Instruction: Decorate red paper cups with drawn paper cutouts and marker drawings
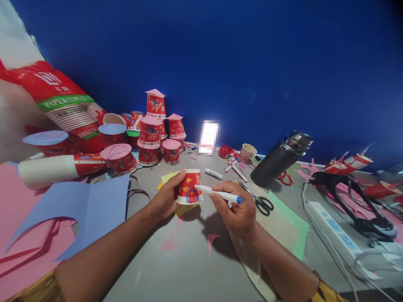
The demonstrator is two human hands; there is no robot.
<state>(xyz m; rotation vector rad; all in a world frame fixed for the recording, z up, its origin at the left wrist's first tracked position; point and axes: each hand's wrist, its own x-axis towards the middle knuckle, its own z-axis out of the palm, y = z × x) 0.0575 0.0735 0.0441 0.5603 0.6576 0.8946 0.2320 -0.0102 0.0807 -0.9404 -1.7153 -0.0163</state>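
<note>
My left hand (pixel 166 197) is closed around an upside-down red paper cup (pixel 189 186) with a yellow star, held just above the grey table (pixel 189 260). My right hand (pixel 236 208) pinches a white marker with a blue end (pixel 220 194). The marker's tip touches the cup's side, where blue lines are drawn near the rim.
Behind stands a pile of red cups with pink paper lids (pixel 154 134), and a sleeve of cups (pixel 59 167) lies at left beside pink and blue paper sheets (pixel 78 205). Scissors (pixel 260 200), a dark flask (pixel 280 157), a power strip (pixel 333 228) and cables sit at right.
</note>
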